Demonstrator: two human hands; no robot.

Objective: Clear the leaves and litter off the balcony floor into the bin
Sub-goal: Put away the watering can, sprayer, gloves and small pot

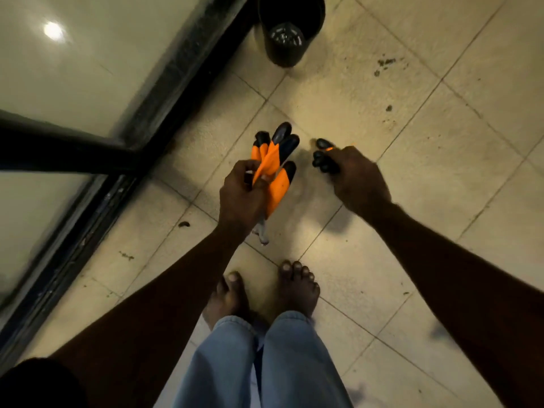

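Hands at frame centre: left hand (240,195) grip clamped on an orange glove (276,172), right hand (357,178) grip clamped on a second glove (323,160), probably for pulling on. Upper right, leaf litter (385,63) speckles the floor (412,201), near the bin (290,30) at top centre.

A home balcony is shown. Pale floor tiles (368,92) are laid beside a big glass door (88,54) in a dark frame (164,92). A black bin (290,28) is stood near the door, and bare feet (298,287) are seen on the tiles.
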